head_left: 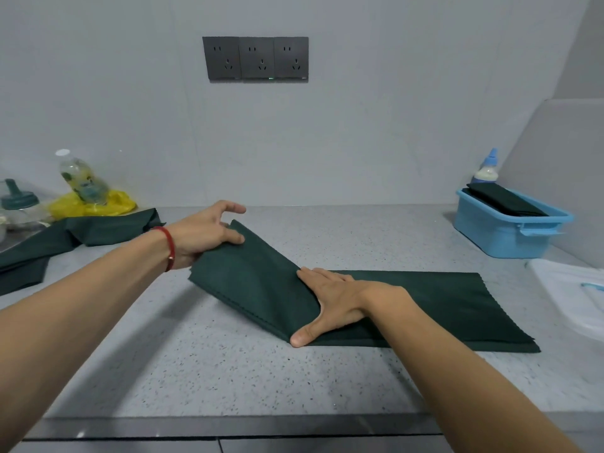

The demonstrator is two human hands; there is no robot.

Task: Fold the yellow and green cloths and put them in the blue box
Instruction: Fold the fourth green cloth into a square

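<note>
Lying mid-counter, the green cloth stretched as a long strip, its left end lifted and gripped by the left hand, fingers curled round the raised edge. Right hand pressed flat, fingers straight, on the strip's middle at the fold line, hands well apart. Blue box sat far right, dark folded cloth inside; another green cloth lay crumpled far left.

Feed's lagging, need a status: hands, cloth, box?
Left hand grips green cloth end, lifting it. Right hand presses flat at the fold. Blue box holds one dark folded cloth. Nothing in the way.
</note>
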